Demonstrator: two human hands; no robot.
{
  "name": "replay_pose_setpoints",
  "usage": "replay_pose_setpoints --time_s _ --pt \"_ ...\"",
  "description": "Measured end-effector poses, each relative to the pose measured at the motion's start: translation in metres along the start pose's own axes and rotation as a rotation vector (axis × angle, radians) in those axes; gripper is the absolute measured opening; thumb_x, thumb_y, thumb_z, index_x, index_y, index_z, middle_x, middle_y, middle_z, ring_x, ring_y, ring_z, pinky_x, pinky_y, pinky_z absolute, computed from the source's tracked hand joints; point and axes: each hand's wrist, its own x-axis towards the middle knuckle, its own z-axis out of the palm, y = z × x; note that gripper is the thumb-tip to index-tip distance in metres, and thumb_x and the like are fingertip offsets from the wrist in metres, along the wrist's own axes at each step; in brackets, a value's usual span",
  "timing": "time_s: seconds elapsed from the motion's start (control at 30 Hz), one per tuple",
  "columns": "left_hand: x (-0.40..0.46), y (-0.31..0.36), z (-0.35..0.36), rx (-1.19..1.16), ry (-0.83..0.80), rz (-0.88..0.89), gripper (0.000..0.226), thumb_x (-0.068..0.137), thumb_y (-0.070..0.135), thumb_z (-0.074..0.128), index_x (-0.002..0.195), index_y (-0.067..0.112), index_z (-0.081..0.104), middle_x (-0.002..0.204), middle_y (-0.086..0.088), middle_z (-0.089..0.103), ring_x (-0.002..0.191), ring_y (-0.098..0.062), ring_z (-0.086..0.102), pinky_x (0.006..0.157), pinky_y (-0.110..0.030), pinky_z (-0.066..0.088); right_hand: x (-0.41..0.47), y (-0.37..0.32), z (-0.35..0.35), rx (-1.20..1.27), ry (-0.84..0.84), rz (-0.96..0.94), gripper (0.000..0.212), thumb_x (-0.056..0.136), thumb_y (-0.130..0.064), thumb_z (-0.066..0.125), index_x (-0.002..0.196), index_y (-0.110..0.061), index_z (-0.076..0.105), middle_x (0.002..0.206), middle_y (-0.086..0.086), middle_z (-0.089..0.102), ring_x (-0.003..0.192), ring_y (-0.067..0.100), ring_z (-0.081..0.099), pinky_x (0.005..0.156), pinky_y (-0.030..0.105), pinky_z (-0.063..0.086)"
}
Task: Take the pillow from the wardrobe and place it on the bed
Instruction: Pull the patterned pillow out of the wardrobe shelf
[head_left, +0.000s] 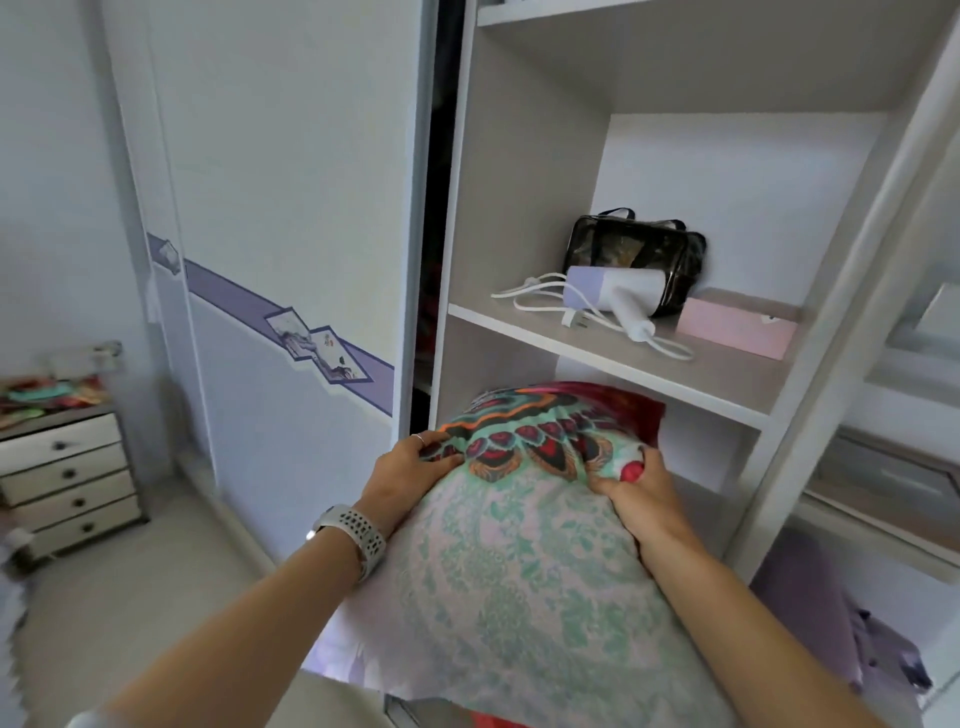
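Note:
A large pillow (524, 571) with a pale green and white pattern and a red, orange and black border fills the lower middle of the head view. Its far end lies inside a lower compartment of the open white wardrobe (519, 332); its near end reaches toward me. My left hand (410, 467), with a ring and a white watch on the wrist, grips the pillow's left side. My right hand (639, 488) grips its right side near a red patch. A red fabric (623, 397) lies behind the pillow in the same compartment.
On the shelf above rest a clear black-trimmed bag (636, 254), a white hair dryer (618, 296) with its cord, and a pink box (737, 327). A sliding door (291, 234) stands left. A drawer unit (67, 478) sits far left. Purple clothes (831, 634) lie lower right.

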Motion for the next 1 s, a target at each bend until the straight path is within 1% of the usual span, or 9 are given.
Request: replay_pose_setpoints --time_s 0.1,0.2,0.27,0.37,0.47,0.67,0.77,0.9,1.0 --pt "-0.008 0.001 0.0 0.005 0.009 -0.003 0.048 0.075 0.053 0.07 0.12 0.037 0.063 0.103 0.006 0.064 0.109 -0.021 0.062 0.087 -0.024 0.041 -0.005 0.004 -0.002 0.011 -0.016 0.012 0.063 0.057 -0.029 0.079 0.106 -0.041 0.041 0.1 -0.003 0.066 0.093 0.027 0.065 0.091 0.049 0.053" --pt "-0.012 0.002 -0.005 0.011 0.02 0.008 0.046 0.074 0.054 0.071 0.117 0.038 0.064 0.1 0.008 0.064 0.108 -0.02 0.063 0.086 -0.024 0.042 -0.013 0.007 -0.001 0.034 -0.012 0.015 0.061 0.057 -0.03 0.079 0.103 -0.043 0.041 0.098 -0.005 0.065 0.092 0.025 0.065 0.09 0.049 0.053" --pt "-0.018 0.003 -0.008 0.02 0.033 0.018 0.046 0.074 0.054 0.071 0.116 0.037 0.065 0.102 0.007 0.067 0.108 -0.02 0.063 0.086 -0.025 0.044 -0.017 0.009 0.0 0.041 -0.012 0.004 0.061 0.057 -0.032 0.079 0.105 -0.041 0.042 0.099 -0.005 0.066 0.092 0.026 0.065 0.09 0.049 0.053" --pt "-0.036 0.001 -0.013 0.018 0.067 -0.004 0.047 0.075 0.053 0.071 0.118 0.035 0.065 0.114 0.002 0.071 0.11 -0.021 0.064 0.092 -0.03 0.048 -0.025 0.007 0.0 0.044 -0.041 -0.023 0.063 0.058 -0.033 0.079 0.11 -0.037 0.045 0.102 -0.002 0.067 0.093 0.027 0.065 0.089 0.05 0.053" --pt "-0.058 0.007 -0.02 0.006 0.115 -0.021 0.044 0.075 0.052 0.072 0.115 0.036 0.066 0.113 0.002 0.072 0.11 -0.02 0.064 0.09 -0.027 0.045 -0.035 0.002 -0.005 0.031 -0.073 -0.065 0.068 0.059 -0.034 0.078 0.118 -0.034 0.046 0.107 0.002 0.067 0.095 0.03 0.065 0.09 0.049 0.052" --pt "-0.137 0.026 -0.014 0.007 0.269 -0.069 0.041 0.076 0.045 0.074 0.114 0.03 0.068 0.114 0.002 0.072 0.111 -0.019 0.063 0.094 -0.027 0.046 -0.062 0.007 -0.035 0.003 -0.144 -0.171 0.068 0.058 -0.036 0.078 0.118 -0.033 0.048 0.105 0.004 0.067 0.094 0.032 0.063 0.089 0.048 0.052" --pt "-0.186 0.037 -0.014 0.041 0.349 -0.104 0.04 0.076 0.044 0.075 0.113 0.029 0.069 0.113 0.003 0.072 0.108 -0.016 0.064 0.087 -0.023 0.043 -0.084 0.014 -0.051 0.025 -0.2 -0.212 0.068 0.057 -0.035 0.078 0.118 -0.033 0.049 0.105 0.003 0.068 0.094 0.031 0.064 0.088 0.047 0.052" --pt "-0.25 0.048 -0.037 0.064 0.474 -0.158 0.044 0.073 0.05 0.074 0.113 0.031 0.069 0.102 0.007 0.07 0.097 -0.013 0.063 0.083 -0.022 0.043 -0.118 0.007 -0.053 0.082 -0.321 -0.259 0.066 0.055 -0.037 0.079 0.114 -0.036 0.05 0.104 0.003 0.068 0.094 0.032 0.064 0.089 0.048 0.053" --pt "-0.288 0.051 -0.066 0.1 0.584 -0.195 0.05 0.071 0.052 0.075 0.116 0.031 0.068 0.106 0.006 0.07 0.095 -0.011 0.062 0.084 -0.024 0.046 -0.144 -0.007 -0.038 0.113 -0.402 -0.343 0.068 0.057 -0.037 0.079 0.118 -0.033 0.05 0.106 0.003 0.069 0.096 0.031 0.065 0.089 0.047 0.052"
